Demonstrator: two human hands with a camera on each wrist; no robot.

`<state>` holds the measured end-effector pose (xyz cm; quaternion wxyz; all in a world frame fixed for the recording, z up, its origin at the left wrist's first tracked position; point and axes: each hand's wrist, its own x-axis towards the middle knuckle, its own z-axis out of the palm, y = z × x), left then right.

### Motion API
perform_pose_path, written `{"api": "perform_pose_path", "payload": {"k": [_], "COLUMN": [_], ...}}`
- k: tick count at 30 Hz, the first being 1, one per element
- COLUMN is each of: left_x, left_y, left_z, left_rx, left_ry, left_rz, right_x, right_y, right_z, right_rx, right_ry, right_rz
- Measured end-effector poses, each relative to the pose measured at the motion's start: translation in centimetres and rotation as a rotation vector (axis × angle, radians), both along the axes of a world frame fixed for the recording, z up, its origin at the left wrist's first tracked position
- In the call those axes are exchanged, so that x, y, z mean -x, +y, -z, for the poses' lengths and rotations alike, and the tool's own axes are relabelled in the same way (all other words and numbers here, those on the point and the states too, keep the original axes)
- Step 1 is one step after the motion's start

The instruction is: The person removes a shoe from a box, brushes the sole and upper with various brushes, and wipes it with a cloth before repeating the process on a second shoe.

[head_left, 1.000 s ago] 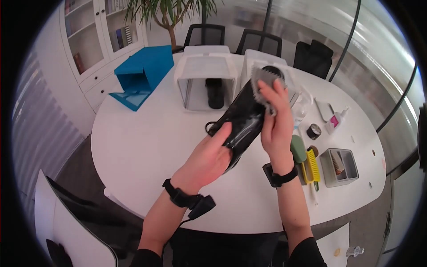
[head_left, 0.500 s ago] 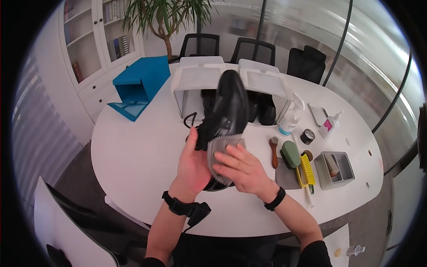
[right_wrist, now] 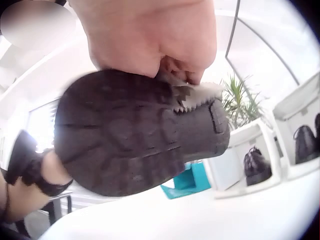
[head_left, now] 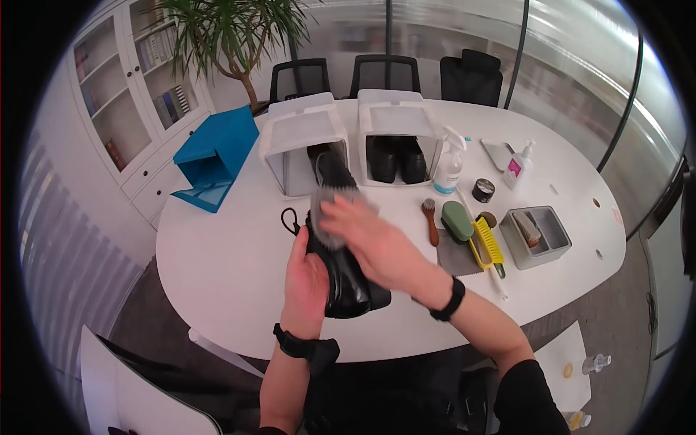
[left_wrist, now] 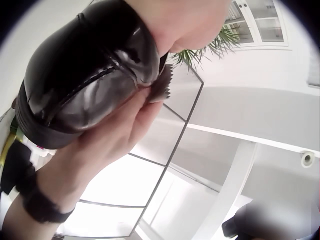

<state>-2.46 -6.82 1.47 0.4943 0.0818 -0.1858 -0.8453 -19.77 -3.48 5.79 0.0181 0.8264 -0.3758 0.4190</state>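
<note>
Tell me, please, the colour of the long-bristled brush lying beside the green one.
Yellow, clearest in the head view.

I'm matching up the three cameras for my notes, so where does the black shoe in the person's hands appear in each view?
Head: the held shoe, just below centre.
Left wrist: the shoe, large at upper left.
Right wrist: the shoe, sole showing, left of centre.
Shared landmark: the green plant, along the top in head, right of centre in both wrist views.

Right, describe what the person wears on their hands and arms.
The left hand and right hand are gloveless. Black straps circle both wrists, the left one bearing a chunky black device; the right arm's sleeve is black.
</note>
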Motion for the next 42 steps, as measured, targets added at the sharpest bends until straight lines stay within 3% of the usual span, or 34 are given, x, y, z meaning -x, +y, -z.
{"api": "perform_pose_path", "payload": {"k": [1,3,5,9,11,12,13,14,15,16,17,19,20,24,28,34,36,42], "left_x": [-0.7,-2.1,-2.2,-1.7,-1.2,-0.9,-1.2,-1.8,-1.1,-0.2,-0.4,-1.9,-3.3,-4.3,-4.6,-4.7,-5.0,-3.9], "left_y": [-1.0,-2.4,-2.2,-0.9,1.2,3.1,1.5,-1.4,-1.6,1.0,0.9,0.1,-1.0,1.4,2.6,3.3,3.5,4.0], "left_z": [1.3,3.3,3.5,2.0,1.7,-0.3,1.7,5.6,3.4,2.0,2.5,5.3,7.6,3.1,2.4,2.5,3.6,3.8], "left_rx": [0.007,0.054,-0.007,-0.075,0.127,0.236,0.248,0.073,-0.108,-0.194,-0.192,-0.211,-0.171,-0.174,-0.22,-0.253,-0.235,-0.3], "left_ry": [0.003,0.114,0.132,-0.096,-0.194,-0.263,-0.264,0.012,0.283,0.031,0.031,0.365,0.369,0.151,0.264,0.025,0.093,0.292], "left_rz": [-0.005,0.226,0.198,0.044,-0.156,-0.196,-0.193,-0.009,0.178,-0.113,-0.111,0.198,0.324,0.151,0.108,0.064,0.177,0.178], "right_x": [-0.2,0.1,0.7,1.2,1.0,0.9,0.7,0.4,0.3,0.4,0.5,0.6,0.7,1.7,2.9,4.9,5.7,6.1], "right_y": [1.5,4.2,6.2,5.7,4.1,3.0,2.0,1.0,0.1,-0.9,-0.9,-0.9,0.4,4.3,5.0,2.3,1.3,-0.2], "right_z": [0.7,1.5,1.4,1.2,0.2,-0.1,-0.4,-0.5,-0.5,-0.3,-0.3,-0.1,0.1,0.1,0.5,0.2,0.5,0.2], "right_rx": [-0.085,-0.159,-0.151,-0.065,-0.088,-0.2,-0.189,-0.189,-0.192,-0.176,-0.174,-0.266,-0.26,-0.298,-0.306,-0.118,-0.065,0.127], "right_ry": [0.001,0.007,0.202,0.315,0.232,0.17,0.169,0.169,0.166,0.186,0.185,0.176,0.158,0.163,0.249,0.381,0.409,0.478], "right_rz": [-0.058,-0.113,-0.236,-0.33,-0.345,-0.408,-0.403,-0.403,-0.403,-0.385,-0.383,-0.485,-0.543,-0.735,-0.727,-0.64,-0.574,-0.295]}}
